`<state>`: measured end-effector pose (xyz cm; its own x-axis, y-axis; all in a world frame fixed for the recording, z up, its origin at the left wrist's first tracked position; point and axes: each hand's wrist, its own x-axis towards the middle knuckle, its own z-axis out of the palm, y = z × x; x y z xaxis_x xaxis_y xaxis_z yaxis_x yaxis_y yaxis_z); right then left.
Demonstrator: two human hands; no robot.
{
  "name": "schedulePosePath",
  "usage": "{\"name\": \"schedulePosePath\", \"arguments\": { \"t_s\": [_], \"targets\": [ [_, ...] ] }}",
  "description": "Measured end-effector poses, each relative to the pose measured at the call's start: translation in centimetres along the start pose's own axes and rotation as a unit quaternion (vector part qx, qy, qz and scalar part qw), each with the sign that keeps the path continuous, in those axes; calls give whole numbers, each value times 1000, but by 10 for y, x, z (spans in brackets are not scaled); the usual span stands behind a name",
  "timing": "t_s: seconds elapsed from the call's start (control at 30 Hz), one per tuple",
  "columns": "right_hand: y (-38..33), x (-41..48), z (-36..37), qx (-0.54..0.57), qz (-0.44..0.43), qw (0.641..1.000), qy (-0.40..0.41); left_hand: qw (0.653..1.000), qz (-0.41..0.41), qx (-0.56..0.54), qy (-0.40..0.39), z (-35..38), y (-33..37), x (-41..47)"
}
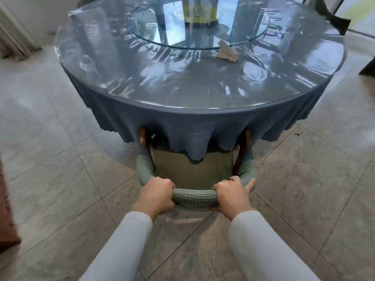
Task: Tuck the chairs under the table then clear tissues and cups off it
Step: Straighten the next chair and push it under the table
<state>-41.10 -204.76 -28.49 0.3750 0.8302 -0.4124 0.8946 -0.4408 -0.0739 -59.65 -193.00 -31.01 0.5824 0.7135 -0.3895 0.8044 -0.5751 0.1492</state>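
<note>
Here both hands, left hand [156,196] and right hand [231,196], wrap fingers [162,184] tight around the green-checked padded chair back [194,196] (for pushing), its seat ahead under the round blue-clothed bench [182,94].

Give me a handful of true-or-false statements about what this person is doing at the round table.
1. Both hands grip the chair's backrest. True: the left hand and right hand clasp the top of the green-covered chair.
2. The chair's seat is partly under the tablecloth. True.
3. The table is already cleared. False: a crumpled tissue and a clear cup remain on it.
4. The tissue lies at the table's left edge. False: it sits right of centre, beside the glass turntable.
5. The person wears short sleeves. False: long pale sleeves.
</note>
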Motion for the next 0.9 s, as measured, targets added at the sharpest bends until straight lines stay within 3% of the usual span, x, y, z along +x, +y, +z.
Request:
{"name": "schedulePosePath", "arguments": {
  "t_s": [0.2, 0.43, 0.57, 0.9],
  "targets": [
    [41, 15, -12, -13, 19, 1000, -4, 1000, 1, -26, 11, 12, 39, 21],
    [46, 17, -9, -13, -3, 1000, -12, 997, 60, -35, -16, 5, 17, 28],
    [42, 12, -2, -11, 17, 998, 58, 995, 97, 2, -15, -5, 7, 25],
    [19, -13, 27, 72, 6, 992, 103, 993, 113, 28, -22, -22, -14, 2]
  ]
}}
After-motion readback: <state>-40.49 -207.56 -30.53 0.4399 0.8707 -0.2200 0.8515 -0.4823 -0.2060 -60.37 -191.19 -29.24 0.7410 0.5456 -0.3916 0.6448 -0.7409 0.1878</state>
